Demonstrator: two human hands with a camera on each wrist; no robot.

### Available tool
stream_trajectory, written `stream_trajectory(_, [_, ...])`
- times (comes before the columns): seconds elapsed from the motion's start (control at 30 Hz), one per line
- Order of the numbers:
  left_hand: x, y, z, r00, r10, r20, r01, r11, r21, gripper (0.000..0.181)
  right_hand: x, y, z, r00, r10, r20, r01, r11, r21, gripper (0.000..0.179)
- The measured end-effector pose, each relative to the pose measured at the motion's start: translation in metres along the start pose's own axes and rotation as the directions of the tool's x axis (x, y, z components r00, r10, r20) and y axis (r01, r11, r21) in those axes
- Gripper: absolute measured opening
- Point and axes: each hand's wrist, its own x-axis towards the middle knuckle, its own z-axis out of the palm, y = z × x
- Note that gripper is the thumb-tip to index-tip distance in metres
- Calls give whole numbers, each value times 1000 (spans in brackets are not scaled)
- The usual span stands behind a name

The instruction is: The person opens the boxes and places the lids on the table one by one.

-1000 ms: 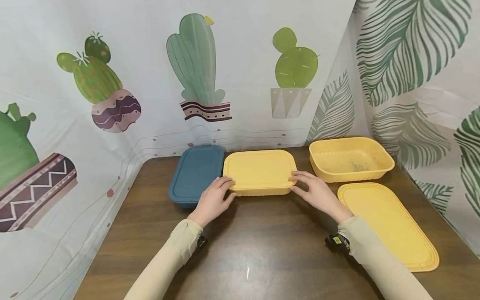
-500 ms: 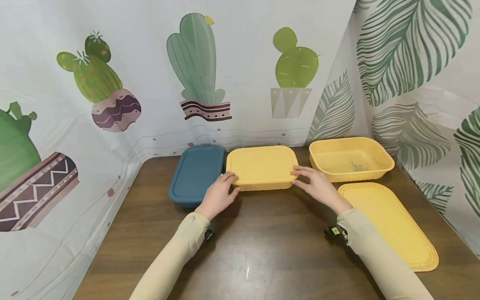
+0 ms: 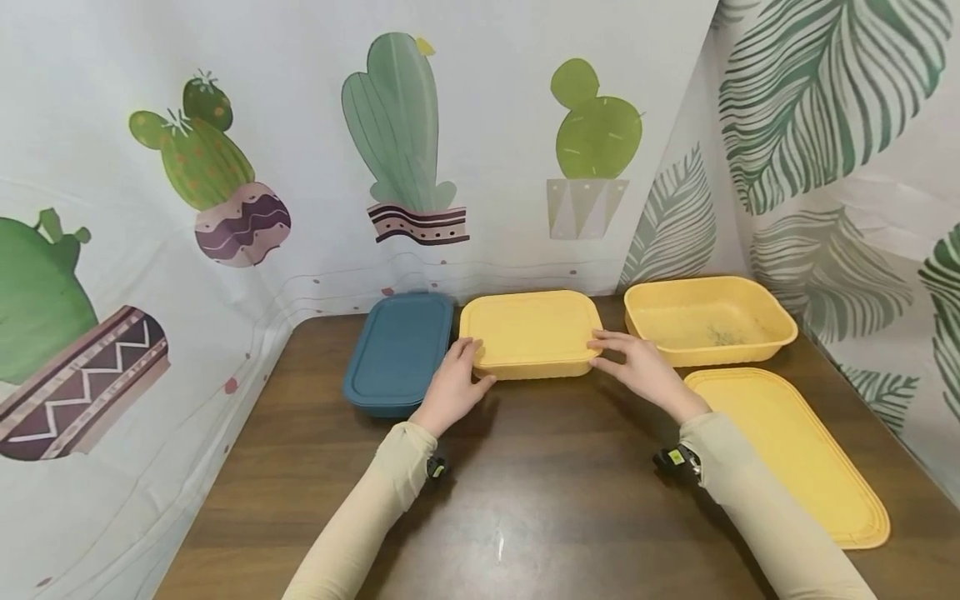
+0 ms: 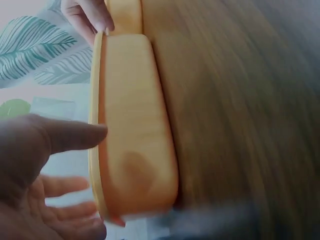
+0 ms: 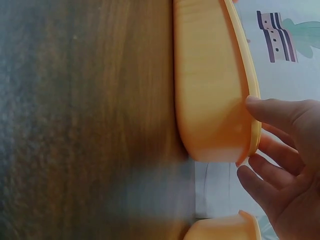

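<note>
A yellow food container (image 3: 536, 371) with a yellow lid (image 3: 532, 329) on it stands at the back of the brown table. My left hand (image 3: 453, 390) holds its left front corner, thumb at the front and fingers at the side. At the opposite corner, my right hand (image 3: 637, 371) holds the rim. The right wrist view shows the right thumb (image 5: 275, 111) against the lid edge and the fingers round the end. In the left wrist view, the left thumb (image 4: 75, 136) lies against the rim. What is inside the container is hidden by the lid.
A blue lidded container (image 3: 401, 354) stands close on the left. To the right is an uncovered yellow container (image 3: 660, 317) with dark marks on its bottom. A loose yellow lid (image 3: 780, 442) lies before it, partly behind the right sleeve. A patterned cloth (image 3: 510, 150) hangs behind the table (image 3: 555, 517).
Both hands have pushed the lidded yellow container slightly back and to the right, away from the blue one. The left hand has shifted right with it. The view has also moved a little.
</note>
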Motion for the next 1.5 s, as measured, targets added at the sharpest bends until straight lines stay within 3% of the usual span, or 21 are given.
stream_trajectory(0.1, [6, 3, 5, 997, -64, -47, 58, 990, -130, 79, 1, 1, -3, 1000, 1, 2, -1, 1000, 2, 35])
stream_trajectory(0.23, [16, 5, 12, 989, -113, -96, 80, 952, -295, 93, -1, 4, -7, 1000, 19, -7, -19, 1000, -10, 34])
stream_trajectory(0.4, [23, 4, 16, 982, -164, -91, 114, 907, -406, 106, -2, 7, -7, 1000, 23, 0, -23, 1000, -16, 35])
stream_trajectory(0.7, [24, -9, 24, 982, -185, -32, 151, 876, -457, 124, -2, 6, -1, 999, 39, 1, -39, 999, 2, 34])
stream_trajectory(0.97, [27, -17, 26, 974, -228, 20, 203, 822, -532, 133, 0, 6, 3, 1000, 30, -4, -30, 999, 17, 34])
stream_trajectory(1.5, [24, -34, 21, 965, -262, 29, 239, 821, -518, 139, 3, 4, 2, 1000, 22, 13, -22, 1000, 9, 34])
